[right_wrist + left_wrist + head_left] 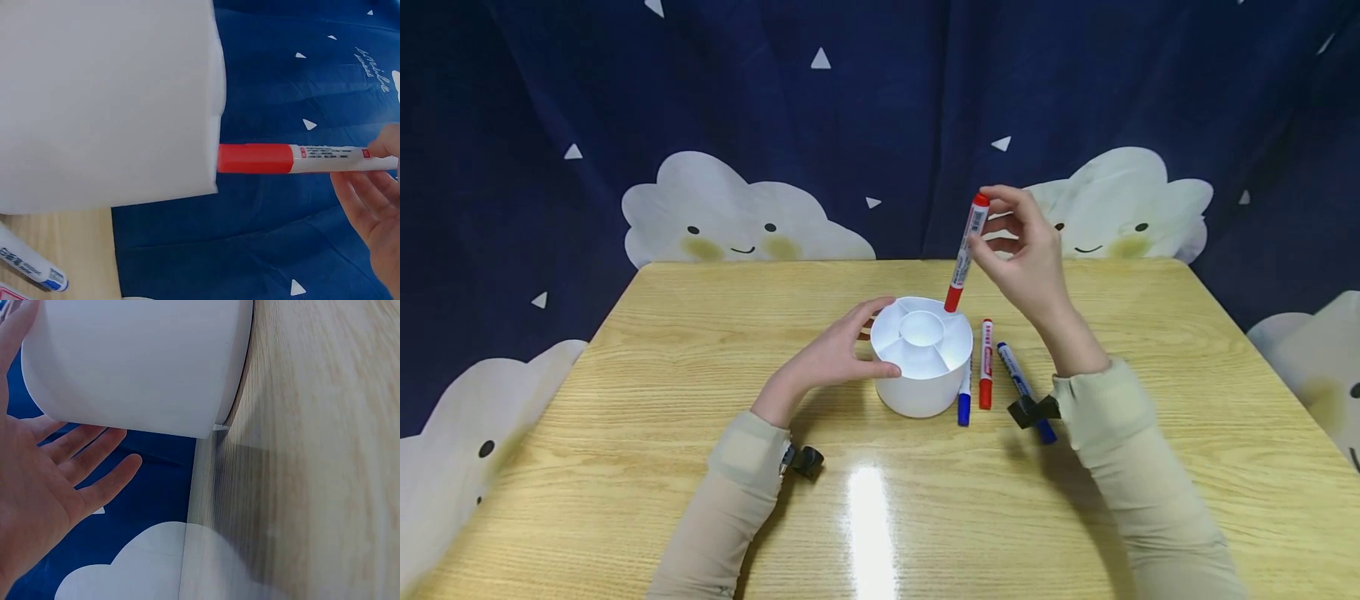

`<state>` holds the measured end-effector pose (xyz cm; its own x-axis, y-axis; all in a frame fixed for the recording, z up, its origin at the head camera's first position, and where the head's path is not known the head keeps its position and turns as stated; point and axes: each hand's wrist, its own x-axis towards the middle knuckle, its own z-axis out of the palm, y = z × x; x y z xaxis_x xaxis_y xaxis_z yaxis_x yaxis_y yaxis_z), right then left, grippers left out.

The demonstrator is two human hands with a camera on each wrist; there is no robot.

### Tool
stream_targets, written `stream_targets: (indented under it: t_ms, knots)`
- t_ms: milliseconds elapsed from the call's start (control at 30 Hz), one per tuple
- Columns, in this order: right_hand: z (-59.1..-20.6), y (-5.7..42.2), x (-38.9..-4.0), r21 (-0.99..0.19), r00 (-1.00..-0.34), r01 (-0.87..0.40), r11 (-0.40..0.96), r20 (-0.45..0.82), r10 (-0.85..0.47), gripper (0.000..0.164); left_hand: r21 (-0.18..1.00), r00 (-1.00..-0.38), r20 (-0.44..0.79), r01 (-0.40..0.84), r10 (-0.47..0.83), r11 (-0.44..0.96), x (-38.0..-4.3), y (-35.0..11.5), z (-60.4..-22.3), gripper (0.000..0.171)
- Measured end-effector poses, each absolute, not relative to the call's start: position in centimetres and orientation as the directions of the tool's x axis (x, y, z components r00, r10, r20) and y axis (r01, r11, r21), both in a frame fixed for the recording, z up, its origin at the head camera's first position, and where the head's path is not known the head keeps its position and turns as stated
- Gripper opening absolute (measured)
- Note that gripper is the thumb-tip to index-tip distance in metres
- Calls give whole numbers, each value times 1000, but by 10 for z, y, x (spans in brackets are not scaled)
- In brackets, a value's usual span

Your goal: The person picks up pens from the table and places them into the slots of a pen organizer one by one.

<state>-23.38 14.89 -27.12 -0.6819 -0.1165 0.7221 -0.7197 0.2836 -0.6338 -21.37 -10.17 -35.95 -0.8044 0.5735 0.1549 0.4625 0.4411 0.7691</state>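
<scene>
My right hand (1022, 250) pinches a red marker (967, 250) near its upper end, holding it nearly upright. The marker's red cap (256, 159) is at the rim of a round white organizer (923, 396), over its back right compartment. A round cup forms the organizer's middle, with several compartments around it. My left hand (838, 346) grips the organizer's left side, thumb on the front rim and fingers round the back. In the left wrist view, some of those fingers (100, 453) pass behind the white wall.
Right of the organizer lie a blue marker (964, 408) close against its base, a red marker (987, 367) and another blue marker (1015, 371), partly under my right wrist's camera (1033, 411). A dark blue curtain (880, 108) with clouds hangs behind the wooden table (700, 333).
</scene>
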Motion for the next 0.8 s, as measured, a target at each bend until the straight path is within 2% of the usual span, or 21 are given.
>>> stream_targets:
  t_ms: [800]
  knots:
    - [-307, 144, -231, -676, -745, -658, 332, 647, -160, 40, 764, -797, 167, 477, 580, 436, -215, -102, -361, 92]
